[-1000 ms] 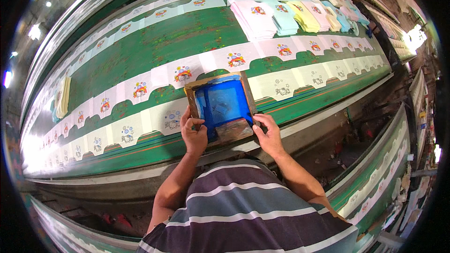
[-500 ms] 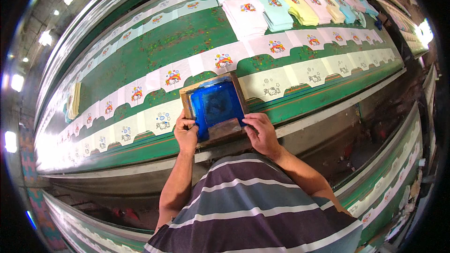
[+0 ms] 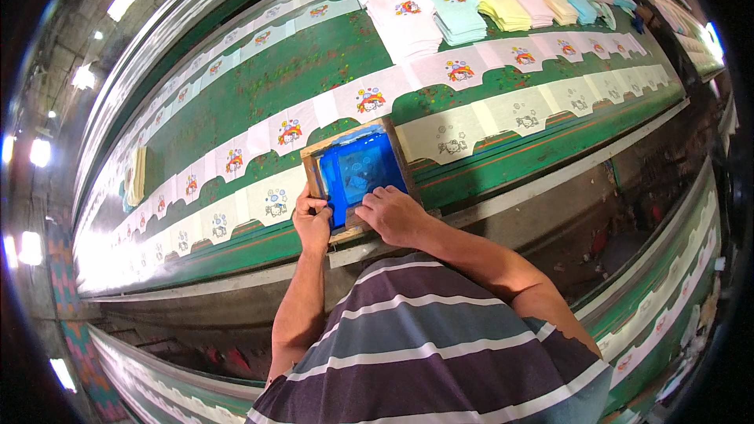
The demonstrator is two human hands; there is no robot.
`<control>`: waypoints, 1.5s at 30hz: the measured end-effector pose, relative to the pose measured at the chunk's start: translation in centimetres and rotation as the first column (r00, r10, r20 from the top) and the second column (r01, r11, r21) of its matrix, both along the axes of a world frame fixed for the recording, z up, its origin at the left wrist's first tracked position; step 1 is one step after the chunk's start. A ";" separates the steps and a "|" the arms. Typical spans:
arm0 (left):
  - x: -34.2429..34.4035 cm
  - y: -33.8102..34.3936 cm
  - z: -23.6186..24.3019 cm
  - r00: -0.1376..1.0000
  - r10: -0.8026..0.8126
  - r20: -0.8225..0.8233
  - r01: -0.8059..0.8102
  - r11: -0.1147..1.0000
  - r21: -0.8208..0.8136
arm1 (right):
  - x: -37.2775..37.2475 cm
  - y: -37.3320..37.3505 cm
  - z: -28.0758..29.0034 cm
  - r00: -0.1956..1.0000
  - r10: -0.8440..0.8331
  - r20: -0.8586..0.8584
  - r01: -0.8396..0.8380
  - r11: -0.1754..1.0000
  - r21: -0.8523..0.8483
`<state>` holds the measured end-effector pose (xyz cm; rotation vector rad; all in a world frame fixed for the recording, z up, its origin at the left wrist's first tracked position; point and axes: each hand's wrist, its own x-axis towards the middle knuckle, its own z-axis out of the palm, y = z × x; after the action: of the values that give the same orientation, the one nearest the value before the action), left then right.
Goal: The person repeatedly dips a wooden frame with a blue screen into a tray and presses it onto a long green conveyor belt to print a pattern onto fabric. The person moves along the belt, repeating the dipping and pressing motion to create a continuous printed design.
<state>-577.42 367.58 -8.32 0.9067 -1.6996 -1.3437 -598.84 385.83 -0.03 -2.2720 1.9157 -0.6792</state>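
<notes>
A small screen-printing frame with wooden sides and blue mesh lies on the near row of cream fabric pieces. Flower outlines show through its mesh. My left hand is closed on the frame's near left corner, thumb on top. Over the near right part of the mesh, my right hand has its fingers curled down around a wooden squeegee, which the hand mostly hides. To the left of the frame lies a cream piece with a grey outline and blue flowers; to the right, one has the grey outline only.
Behind runs a row of white pieces with coloured prints on the long green table. Stacks of printed pastel fabric lie at the far right. A small folded pile sits at the left. The table's pale edge rail passes in front of me.
My right hand has moved left from the frame's right side onto the squeegee at the near end of the mesh. My left hand keeps its hold. The mesh looks lighter, with the design visible.
</notes>
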 end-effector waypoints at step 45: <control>-1.1 2.1 0.5 0.986 0.085 0.141 -0.081 0.996 -0.031 | 0.9 0.0 3.5 0.989 -0.080 0.128 0.045 0.966 0.255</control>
<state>-578.49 369.67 -7.82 1.0689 -1.7612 -1.2253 -597.98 385.82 3.43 -1.9681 1.8953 -0.5469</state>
